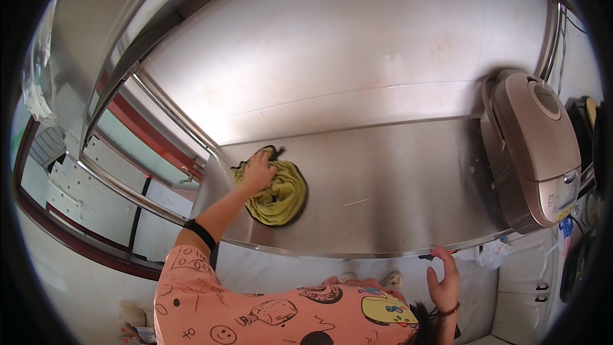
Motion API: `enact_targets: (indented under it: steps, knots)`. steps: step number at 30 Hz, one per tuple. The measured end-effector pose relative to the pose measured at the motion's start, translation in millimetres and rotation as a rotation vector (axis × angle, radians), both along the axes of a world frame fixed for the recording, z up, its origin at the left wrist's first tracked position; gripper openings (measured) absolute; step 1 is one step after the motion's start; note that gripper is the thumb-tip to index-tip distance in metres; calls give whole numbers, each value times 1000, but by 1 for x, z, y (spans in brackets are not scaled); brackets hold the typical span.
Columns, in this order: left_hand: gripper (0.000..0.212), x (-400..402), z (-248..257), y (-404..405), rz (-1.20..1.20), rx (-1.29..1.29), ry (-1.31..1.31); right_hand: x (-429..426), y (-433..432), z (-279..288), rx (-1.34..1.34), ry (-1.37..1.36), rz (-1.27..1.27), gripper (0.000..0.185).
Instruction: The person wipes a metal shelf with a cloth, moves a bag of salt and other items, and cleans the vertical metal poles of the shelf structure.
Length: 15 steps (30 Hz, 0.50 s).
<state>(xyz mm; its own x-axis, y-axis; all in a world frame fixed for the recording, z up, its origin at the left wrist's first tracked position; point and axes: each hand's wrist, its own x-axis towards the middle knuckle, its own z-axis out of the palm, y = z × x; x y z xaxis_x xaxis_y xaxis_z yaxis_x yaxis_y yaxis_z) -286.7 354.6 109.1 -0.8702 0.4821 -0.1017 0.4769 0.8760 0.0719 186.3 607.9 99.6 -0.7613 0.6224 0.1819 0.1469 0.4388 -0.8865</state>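
Note:
My left hand presses down on a bunched yellow-green cloth with dark edging. Its fingers grip the upper left part of the cloth. The cloth lies at the left end of a stainless steel worktop. My right hand is at the front edge of the worktop, thumb and index finger apart. The index fingertip overlaps that edge; whether it touches is unclear. A small black and red object shows just beside that fingertip. To the right of the cloth, a thin pale stick lies on the steel.
A beige rice cooker occupies the worktop's right end. A metal back panel rises behind, and a metal rail post bounds the left. White cabinets stand at lower right, near a clear plastic bag.

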Motion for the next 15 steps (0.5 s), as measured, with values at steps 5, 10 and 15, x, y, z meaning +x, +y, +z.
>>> enact_targets:
  steps: [5, 10, 15]
  knots:
    - [58, -18, 2, 38, -145, 114, -2, 3, -5, -10, -11, 15, -19, 44]
    - [56, 41, 0, 147, -539, 193, 10, -5, -7, -7, -41, 14, 11, 44]
    - [58, 77, -11, 116, -820, 177, 28, -10, -8, -2, 0, 54, 11, 41]
